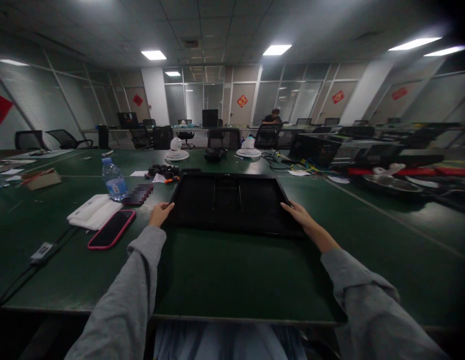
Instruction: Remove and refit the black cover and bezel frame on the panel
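A wide black rectangular tray-like panel [190,207] with a raised rim lies in front of me on the green table. Two thin upright lines, like a folded stand or bracket [227,187], show at its middle; I cannot make out exactly what it is. My left hand [160,214] grips the panel's left edge, thumb on top. At the opposite edge, my right hand [300,215] holds on in the same way. The fingers beneath the rim are hidden on both sides. Whether the panel rests fully on the table or is slightly lifted I cannot tell.
Left of the panel are a pink-cased phone [111,230], white tissues [90,212] and a water bottle [114,181]. White fans [176,155] and a dark tangle of small parts [160,172] lie behind. Computer equipment and cables [315,150] occupy the right. A person [272,118] sits farther back.
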The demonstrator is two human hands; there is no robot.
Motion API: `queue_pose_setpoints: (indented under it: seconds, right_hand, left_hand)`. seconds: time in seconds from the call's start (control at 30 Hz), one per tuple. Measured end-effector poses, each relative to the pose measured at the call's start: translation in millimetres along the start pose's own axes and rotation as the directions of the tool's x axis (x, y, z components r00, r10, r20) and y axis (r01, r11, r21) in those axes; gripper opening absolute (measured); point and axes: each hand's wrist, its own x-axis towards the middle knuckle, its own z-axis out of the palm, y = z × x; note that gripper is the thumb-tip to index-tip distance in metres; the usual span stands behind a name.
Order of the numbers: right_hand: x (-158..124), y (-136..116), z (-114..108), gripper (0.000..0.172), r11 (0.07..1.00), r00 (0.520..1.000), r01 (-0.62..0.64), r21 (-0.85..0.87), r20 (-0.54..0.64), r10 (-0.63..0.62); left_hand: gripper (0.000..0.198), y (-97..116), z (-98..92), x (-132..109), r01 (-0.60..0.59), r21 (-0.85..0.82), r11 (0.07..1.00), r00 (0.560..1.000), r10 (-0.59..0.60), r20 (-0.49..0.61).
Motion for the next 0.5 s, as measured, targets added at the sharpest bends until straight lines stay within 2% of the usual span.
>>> queue_pose_setpoints:
  seconds: [0.23, 0.4, 0.5]
  right_hand:
    - [10.6, 9.4, -0.3, 0.040, 0.998, 0.997, 0.000, 0.070, -0.073, 0.005]
    - [11.3, 10.2, -2.2, 0.046, 0.997, 0.994, 0.031, 0.070, -0.110, -0.024]
    - [10.3, 9.1, -6.5, 0.049, 0.996, 0.981, 0.063, 0.064, -0.189, -0.050]
  left_hand:
    - [0.045, -1.5, 2.7, -1.6, -0.033, 0.002, 0.999, 0.999, 0.033, 0.002]
    - [0.040, 3.0, 3.2, -6.7, -0.112, 0.051, 0.992, 0.994, 0.112, 0.003]
    - [0.040, 2.7, 4.0, -6.1, -0.150, 0.066, 0.986, 0.989, 0.150, 0.003]
